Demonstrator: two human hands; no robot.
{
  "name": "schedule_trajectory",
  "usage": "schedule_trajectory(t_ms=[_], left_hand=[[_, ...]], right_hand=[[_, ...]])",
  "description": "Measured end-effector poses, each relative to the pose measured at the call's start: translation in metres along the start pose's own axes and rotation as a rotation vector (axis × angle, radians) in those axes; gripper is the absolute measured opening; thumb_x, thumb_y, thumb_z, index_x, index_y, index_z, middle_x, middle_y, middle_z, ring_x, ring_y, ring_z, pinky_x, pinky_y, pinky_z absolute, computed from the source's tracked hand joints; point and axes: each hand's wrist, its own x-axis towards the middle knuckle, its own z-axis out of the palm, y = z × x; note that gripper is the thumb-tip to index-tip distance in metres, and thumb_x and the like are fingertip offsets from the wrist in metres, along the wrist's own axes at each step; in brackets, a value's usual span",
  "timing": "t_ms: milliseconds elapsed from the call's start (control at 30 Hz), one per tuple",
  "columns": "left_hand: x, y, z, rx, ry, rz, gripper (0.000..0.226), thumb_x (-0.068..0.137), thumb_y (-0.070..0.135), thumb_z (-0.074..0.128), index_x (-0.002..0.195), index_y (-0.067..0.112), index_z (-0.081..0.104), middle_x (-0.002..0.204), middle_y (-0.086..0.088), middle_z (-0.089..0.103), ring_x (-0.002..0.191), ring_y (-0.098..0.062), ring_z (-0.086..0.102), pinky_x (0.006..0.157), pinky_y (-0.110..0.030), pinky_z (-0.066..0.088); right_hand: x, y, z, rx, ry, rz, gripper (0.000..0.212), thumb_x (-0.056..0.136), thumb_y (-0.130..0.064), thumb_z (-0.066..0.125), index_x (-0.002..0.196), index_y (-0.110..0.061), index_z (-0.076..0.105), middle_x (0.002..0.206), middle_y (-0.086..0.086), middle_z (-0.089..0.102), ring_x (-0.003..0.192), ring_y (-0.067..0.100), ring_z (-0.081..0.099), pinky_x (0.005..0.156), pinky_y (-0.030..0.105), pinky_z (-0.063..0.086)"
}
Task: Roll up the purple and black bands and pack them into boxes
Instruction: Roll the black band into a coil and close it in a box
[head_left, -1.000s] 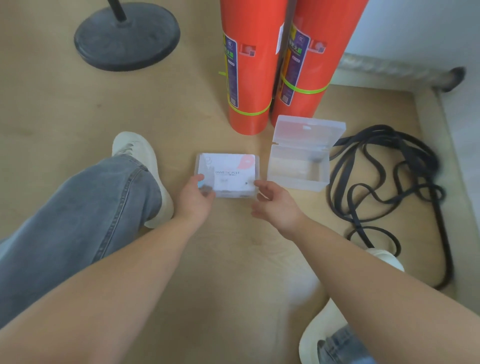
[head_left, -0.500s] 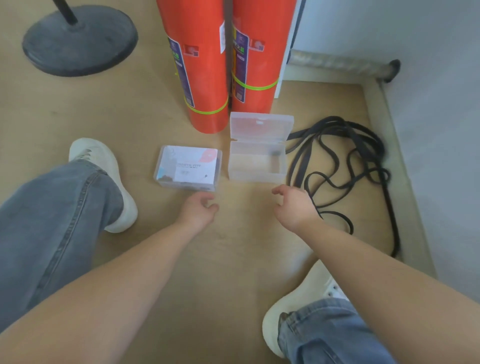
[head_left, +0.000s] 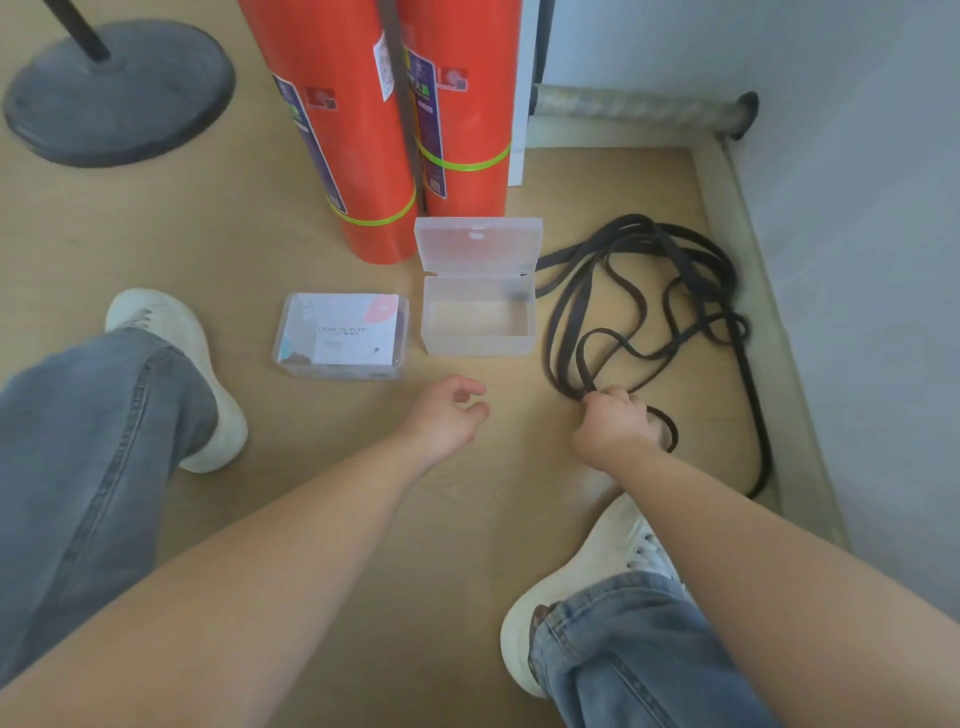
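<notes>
A long black band (head_left: 631, 296) lies in loose tangled loops on the wooden floor at the right. My right hand (head_left: 615, 423) grips several strands of it at the near end of the tangle. A clear plastic box (head_left: 478, 317) stands empty with its lid open, just left of the band. Left of that box lies a closed clear box (head_left: 340, 332) with a white printed card under its lid and something dark inside. My left hand (head_left: 447, 413) hovers over the floor just in front of the two boxes, fingers loosely curled, holding nothing. No purple band shows in the open.
Two tall orange rolls (head_left: 384, 130) stand right behind the boxes. A round dark stand base (head_left: 117, 88) sits at the far left. A grey wall and skirting (head_left: 753, 291) close off the right. My legs in jeans and white shoes (head_left: 208, 379) flank the work area.
My left hand let go of the closed box and drew back. My right hand moved right from the box to the black band and closed around its strands. The view shifted to the right.
</notes>
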Motion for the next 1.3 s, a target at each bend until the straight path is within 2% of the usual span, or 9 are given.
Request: schedule_trajectory(t_ms=[133, 300, 533, 633, 767, 933, 1133, 1233, 1300], left_hand=[[-0.01, 0.007, -0.002, 0.015, -0.034, 0.003, 0.025, 0.096, 0.017, 0.064, 0.12, 0.019, 0.064, 0.13, -0.007, 0.057, 0.091, -0.026, 0.064, 0.088, -0.047, 0.059], [-0.033, 0.024, -0.012, 0.022, -0.077, 0.079, 0.026, 0.095, 0.018, 0.059, 0.12, 0.025, 0.061, 0.121, 0.004, 0.065, 0.1, -0.023, 0.068, 0.085, -0.043, 0.061], [-0.073, 0.063, -0.018, 0.024, -0.197, 0.206, 0.048, 0.091, 0.029, 0.071, 0.136, 0.027, 0.053, 0.116, 0.01, 0.066, 0.109, -0.008, 0.065, 0.099, -0.04, 0.053], [-0.087, 0.077, -0.02, 0.015, -0.174, 0.289, 0.039, 0.09, 0.025, 0.072, 0.126, 0.028, 0.058, 0.111, 0.004, 0.073, 0.103, -0.011, 0.069, 0.098, -0.043, 0.054], [-0.102, 0.093, -0.03, 0.054, -0.096, 0.355, 0.025, 0.085, 0.023, 0.072, 0.102, 0.038, 0.061, 0.092, 0.004, 0.077, 0.092, -0.013, 0.073, 0.094, -0.048, 0.055], [-0.126, 0.116, -0.046, 0.029, 0.013, 0.469, 0.014, 0.091, 0.02, 0.066, 0.099, 0.032, 0.067, 0.09, 0.003, 0.076, 0.085, -0.013, 0.071, 0.089, -0.048, 0.058], [-0.148, 0.137, -0.063, 0.032, 0.109, 0.609, 0.033, 0.09, 0.006, 0.065, 0.095, 0.039, 0.068, 0.091, 0.01, 0.071, 0.085, -0.015, 0.071, 0.085, -0.043, 0.06], [-0.16, 0.145, -0.064, 0.038, 0.13, 0.652, 0.04, 0.088, 0.0, 0.066, 0.094, 0.04, 0.066, 0.095, 0.008, 0.071, 0.084, -0.013, 0.07, 0.088, -0.032, 0.057], [-0.173, 0.151, -0.065, 0.046, 0.136, 0.677, 0.044, 0.086, -0.001, 0.067, 0.094, 0.042, 0.065, 0.1, 0.008, 0.072, 0.091, -0.014, 0.071, 0.091, -0.032, 0.056]], right_hand=[[-0.004, 0.002, -0.008, 0.175, 0.05, -0.085, 0.047, 0.093, -0.006, 0.048, 0.133, -0.026, 0.062, 0.133, 0.004, 0.06, 0.124, 0.029, 0.055, 0.109, 0.047, 0.041], [-0.023, -0.016, -0.04, 0.665, 0.049, -0.238, 0.032, 0.088, -0.002, 0.064, 0.115, -0.019, 0.069, 0.101, 0.001, 0.068, 0.09, 0.018, 0.065, 0.071, 0.023, 0.05], [-0.083, -0.038, -0.095, 1.168, -0.068, -0.392, 0.035, 0.091, 0.013, 0.059, 0.12, -0.006, 0.063, 0.098, 0.013, 0.055, 0.086, 0.027, 0.066, 0.065, 0.032, 0.063], [-0.104, -0.038, -0.113, 1.294, -0.101, -0.436, 0.038, 0.092, 0.012, 0.057, 0.124, -0.007, 0.061, 0.099, 0.012, 0.054, 0.087, 0.027, 0.066, 0.078, 0.045, 0.062], [-0.125, -0.038, -0.129, 1.037, 0.092, -0.472, 0.032, 0.09, 0.003, 0.065, 0.116, -0.016, 0.067, 0.097, 0.012, 0.059, 0.083, 0.028, 0.07, 0.075, 0.042, 0.06], [-0.147, -0.038, -0.148, 1.076, 0.186, -0.529, 0.029, 0.092, 0.0, 0.063, 0.113, -0.019, 0.068, 0.093, 0.011, 0.059, 0.08, 0.02, 0.065, 0.072, 0.035, 0.054], [-0.17, -0.031, -0.164, 0.593, 0.188, -0.564, 0.012, 0.089, -0.018, 0.063, 0.089, -0.029, 0.067, 0.087, -0.003, 0.066, 0.074, 0.013, 0.056, 0.067, 0.026, 0.045], [-0.177, -0.029, -0.163, 0.388, 0.246, -0.557, 0.004, 0.081, -0.046, 0.064, 0.081, -0.041, 0.065, 0.1, 0.002, 0.058, 0.106, 0.024, 0.048, 0.091, 0.037, 0.048], [-0.19, -0.028, -0.166, 0.331, 0.277, -0.617, 0.006, 0.085, -0.047, 0.069, 0.085, -0.042, 0.066, 0.104, -0.002, 0.047, 0.114, 0.024, 0.042, 0.101, 0.038, 0.042]])
